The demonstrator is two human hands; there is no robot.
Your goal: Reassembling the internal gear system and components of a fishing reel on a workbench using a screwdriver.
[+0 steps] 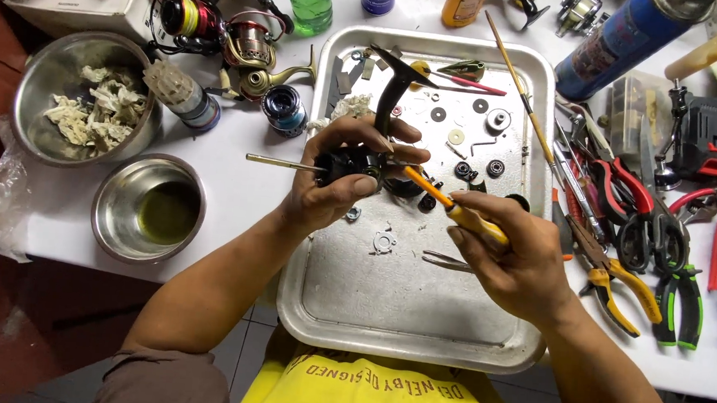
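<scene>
Here a white desk carries everything, and on it, straight ahead of the person, sits a large metal tray with rounded corners. To the left of the tray stand two steel bowls: the bigger bowl holds pale crumpled scraps, and the smaller bowl nearer the desk edge holds a greenish liquid. Right of the tray lies a heap of hand tools, among them red-handled pliers, yellow-handled pliers and green-handled pliers. A blue spray can lies slanted at the upper right. Above the tray's left corner rest whole fishing reels and a loose spool.

Over the middle of the tray, the left hand has its grip closed around a black reel body; fingers wrap over the top, the thumb presses underneath, a thin metal shaft sticks out to the left, and the reel's black stem rises above the fingers. The right hand has its grip closed around the yellow handle of a screwdriver, whose tip meets the reel body. Tweezers lie on the tray just under the right hand. Small washers, bearings and a white gear-like plate are scattered over the tray floor.
</scene>
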